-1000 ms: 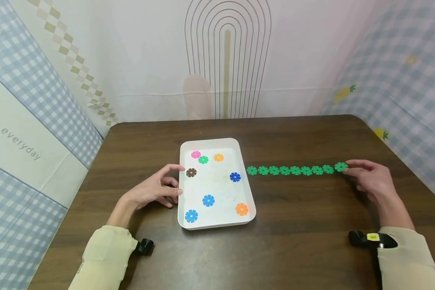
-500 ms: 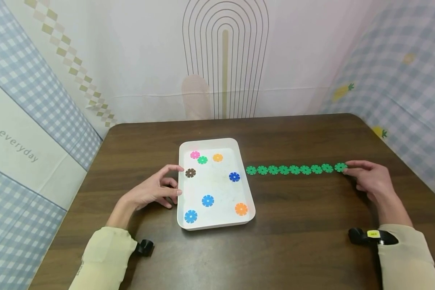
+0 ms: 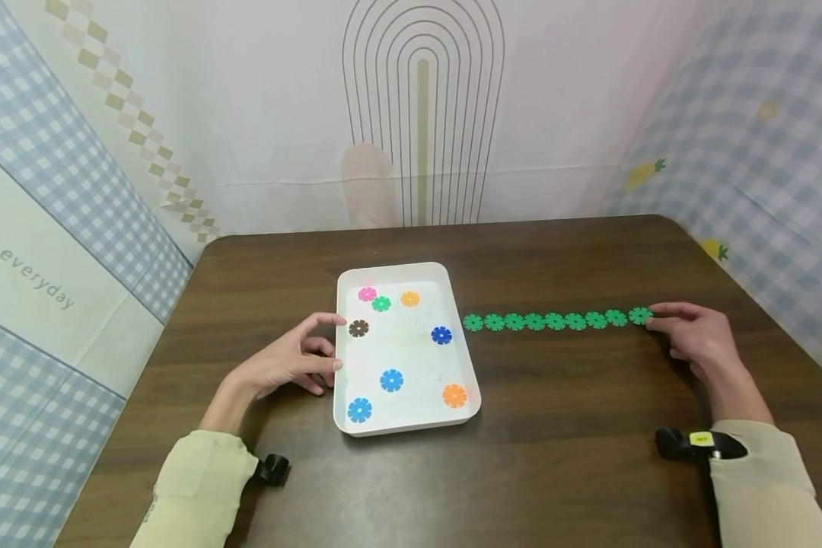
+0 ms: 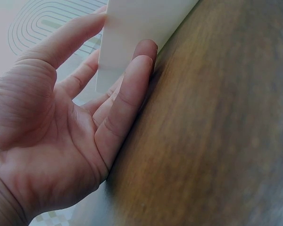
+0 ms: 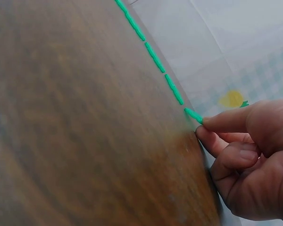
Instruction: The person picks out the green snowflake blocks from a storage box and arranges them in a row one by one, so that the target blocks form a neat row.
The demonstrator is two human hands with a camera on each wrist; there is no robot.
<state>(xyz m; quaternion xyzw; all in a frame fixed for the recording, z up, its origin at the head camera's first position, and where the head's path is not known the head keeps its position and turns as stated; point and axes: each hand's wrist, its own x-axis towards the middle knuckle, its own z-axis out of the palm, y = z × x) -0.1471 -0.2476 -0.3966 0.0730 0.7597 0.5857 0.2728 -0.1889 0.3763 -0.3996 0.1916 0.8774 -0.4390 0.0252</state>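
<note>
Near the middle of the table, a white tray [image 3: 411, 342] lies with several coloured notched plastic discs in it. My left hand [image 3: 284, 358] holds the tray's left rim, with thumb and index finger hooked over it. The left wrist view shows the other fingers of the hand [image 4: 80, 103] low against the outer wall. To the right of the tray runs a row of green notched discs [image 3: 534, 321]. At its far right end my right hand [image 3: 702, 335] pinches a green notched disc [image 3: 640, 316]. In the right wrist view this disc [image 5: 193, 115] is tilted beside the row.
Inside the tray are a pink disc [image 3: 367, 294], a brown disc [image 3: 359, 328], a dark blue disc [image 3: 441, 336] and an orange disc [image 3: 455, 396], among others. The brown wooden table [image 3: 541, 472] meets a patterned cloth [image 3: 274, 99] at the back.
The view has shifted slightly. The end green disc remains in the right hand at the row's right end, and the left hand stays on the tray's rim.
</note>
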